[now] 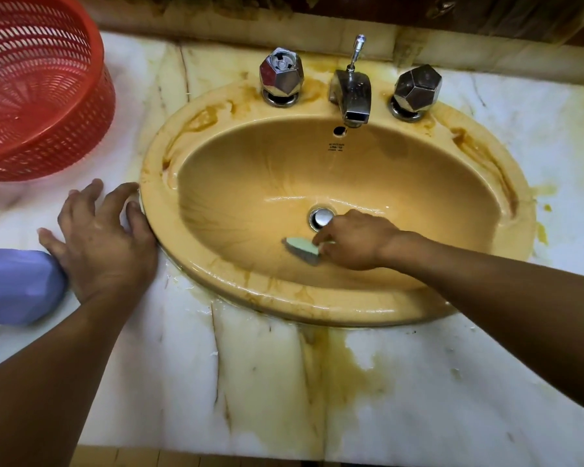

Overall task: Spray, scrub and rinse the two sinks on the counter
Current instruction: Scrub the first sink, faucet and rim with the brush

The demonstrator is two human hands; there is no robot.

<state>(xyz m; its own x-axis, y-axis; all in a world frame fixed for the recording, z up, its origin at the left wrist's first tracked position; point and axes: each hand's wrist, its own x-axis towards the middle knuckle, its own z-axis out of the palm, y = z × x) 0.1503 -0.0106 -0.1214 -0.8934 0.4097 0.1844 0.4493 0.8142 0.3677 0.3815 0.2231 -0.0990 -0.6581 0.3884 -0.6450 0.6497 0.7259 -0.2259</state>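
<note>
A white marble bench fills most of the view. It is veined in brown and stained yellow-brown, most heavily just below the front of the sink and along its right edge. The surface looks wet near the sink's front left edge. Behind it runs a low, discoloured stone ledge, with dark wall above.

Set into the bench is an oval, tan-coloured sink. Its rim is glossy and streaked with brown marks, thickest on the left and right shoulders. A red plastic basket with slotted walls stands on the bench at the far left. Nearer the front edge lies a pale purple object, cut off by the frame.

The left hand lies flat on the bench with its fingers spread. Its fingertips touch the sink's left rim and its outer edge is against the purple object. The right hand reaches into the bowl and grips a small green-backed brush, whose bristles press on the sink's near wall, just in front of the drain.

At the back of the rim stand two faceted chrome knobs, left and right, with a chrome spout between them. A small overflow hole sits below the spout.
</note>
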